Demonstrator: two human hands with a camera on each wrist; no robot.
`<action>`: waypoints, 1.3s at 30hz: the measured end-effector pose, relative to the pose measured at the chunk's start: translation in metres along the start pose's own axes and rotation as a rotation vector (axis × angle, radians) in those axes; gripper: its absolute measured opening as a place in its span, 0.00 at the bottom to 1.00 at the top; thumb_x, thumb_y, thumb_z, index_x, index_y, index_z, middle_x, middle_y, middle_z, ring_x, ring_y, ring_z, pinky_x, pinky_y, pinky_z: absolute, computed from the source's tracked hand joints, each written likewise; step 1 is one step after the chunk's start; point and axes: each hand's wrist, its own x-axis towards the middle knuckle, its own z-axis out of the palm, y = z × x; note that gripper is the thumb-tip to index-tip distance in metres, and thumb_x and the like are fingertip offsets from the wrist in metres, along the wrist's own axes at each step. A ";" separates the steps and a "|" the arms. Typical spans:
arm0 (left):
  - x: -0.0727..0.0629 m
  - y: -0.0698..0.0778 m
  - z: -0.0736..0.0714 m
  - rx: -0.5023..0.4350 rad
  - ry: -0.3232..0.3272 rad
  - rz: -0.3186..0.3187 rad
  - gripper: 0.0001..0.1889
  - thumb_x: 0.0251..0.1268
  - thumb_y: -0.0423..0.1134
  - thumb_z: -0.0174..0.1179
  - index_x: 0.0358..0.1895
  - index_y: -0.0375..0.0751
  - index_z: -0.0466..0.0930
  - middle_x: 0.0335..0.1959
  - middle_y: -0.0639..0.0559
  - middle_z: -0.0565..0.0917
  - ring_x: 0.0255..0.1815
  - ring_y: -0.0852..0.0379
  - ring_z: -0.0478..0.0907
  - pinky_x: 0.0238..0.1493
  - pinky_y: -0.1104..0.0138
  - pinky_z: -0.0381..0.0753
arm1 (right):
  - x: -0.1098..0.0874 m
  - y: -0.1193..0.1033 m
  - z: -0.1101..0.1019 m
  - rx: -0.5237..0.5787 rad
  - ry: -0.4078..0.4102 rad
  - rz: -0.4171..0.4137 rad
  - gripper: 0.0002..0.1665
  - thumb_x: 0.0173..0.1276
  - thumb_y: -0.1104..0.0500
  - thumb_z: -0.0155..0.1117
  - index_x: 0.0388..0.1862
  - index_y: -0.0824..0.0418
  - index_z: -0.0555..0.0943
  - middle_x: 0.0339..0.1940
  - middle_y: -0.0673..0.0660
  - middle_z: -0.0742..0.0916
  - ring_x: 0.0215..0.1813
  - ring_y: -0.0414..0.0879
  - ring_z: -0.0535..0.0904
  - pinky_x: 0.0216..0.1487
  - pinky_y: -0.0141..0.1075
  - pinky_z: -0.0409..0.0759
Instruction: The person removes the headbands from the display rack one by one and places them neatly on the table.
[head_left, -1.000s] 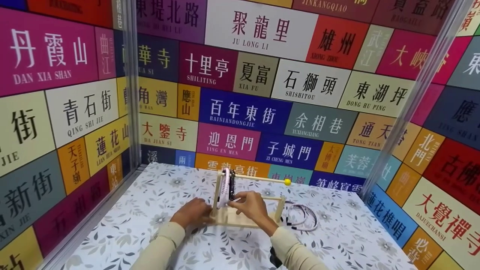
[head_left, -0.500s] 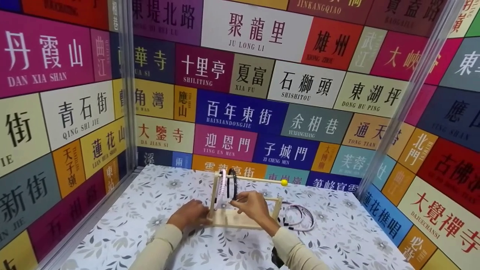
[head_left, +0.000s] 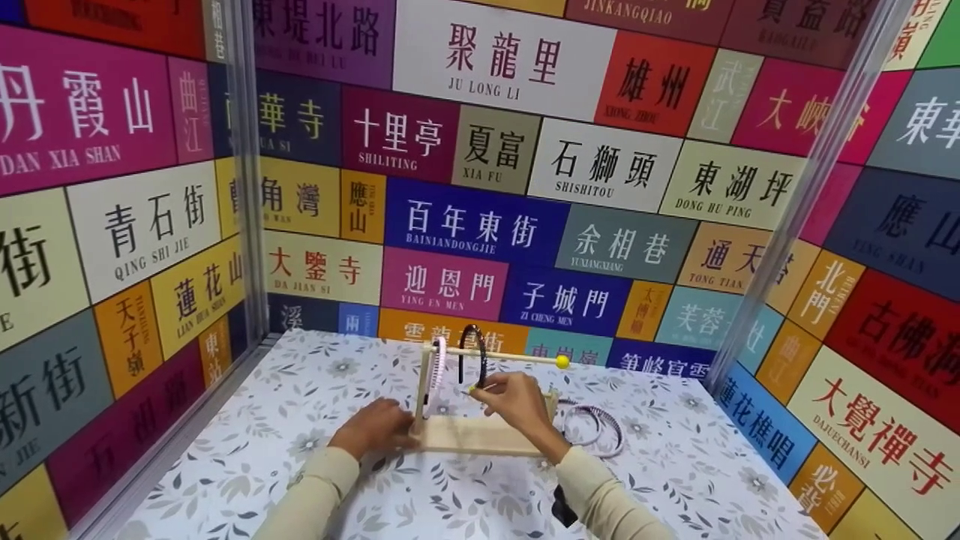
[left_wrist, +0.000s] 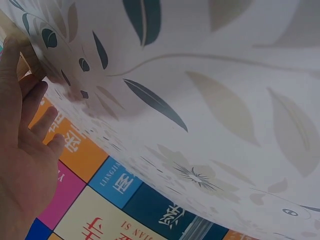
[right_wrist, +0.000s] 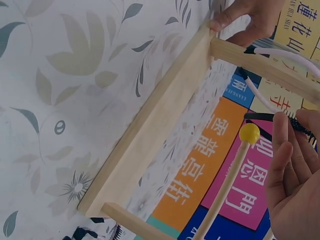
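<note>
Sliding to the right since the earlier frame, the black headband (head_left: 483, 366) is now standing apart from the pink headband (head_left: 438, 367), which is hanging beside the left post (head_left: 422, 390). Its long axis is running up and down, across the upper rod (head_left: 517, 358), which is stretching left to right and ending in a yellow ball (head_left: 562, 361). The right hand (head_left: 517, 405) is the nearer one, pinching the band low down, while the arch is rising above the rod. Farther left, the left hand (head_left: 375, 426) is touching the end of the wooden base (head_left: 472, 435); whether it is gripping there I cannot tell. What the move seems to turn on is the stretch of rod between band and ball: the band is lying left of that free end. A second ball (right_wrist: 249, 133), on the lower rod (right_wrist: 222, 190), is showing near the band's open ends
</note>
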 end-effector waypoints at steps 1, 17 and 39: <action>0.001 0.000 0.000 -0.007 -0.007 -0.015 0.14 0.64 0.54 0.72 0.47 0.53 0.89 0.36 0.60 0.81 0.44 0.56 0.75 0.56 0.53 0.79 | 0.001 0.000 -0.002 0.002 0.006 0.001 0.09 0.64 0.49 0.77 0.35 0.53 0.92 0.27 0.49 0.92 0.18 0.37 0.83 0.14 0.29 0.65; 0.007 -0.002 0.001 -0.071 -0.029 -0.050 0.18 0.62 0.53 0.73 0.53 0.53 0.89 0.41 0.58 0.84 0.47 0.54 0.76 0.61 0.48 0.78 | 0.004 0.007 -0.030 0.026 0.069 -0.003 0.10 0.64 0.51 0.78 0.37 0.55 0.92 0.29 0.53 0.92 0.21 0.43 0.87 0.15 0.29 0.64; 0.005 -0.001 0.001 0.010 0.000 0.044 0.17 0.64 0.51 0.72 0.51 0.46 0.90 0.37 0.56 0.86 0.42 0.55 0.78 0.55 0.51 0.80 | -0.006 0.034 -0.077 0.014 0.134 0.087 0.11 0.64 0.55 0.78 0.41 0.61 0.91 0.33 0.58 0.92 0.23 0.48 0.88 0.18 0.32 0.79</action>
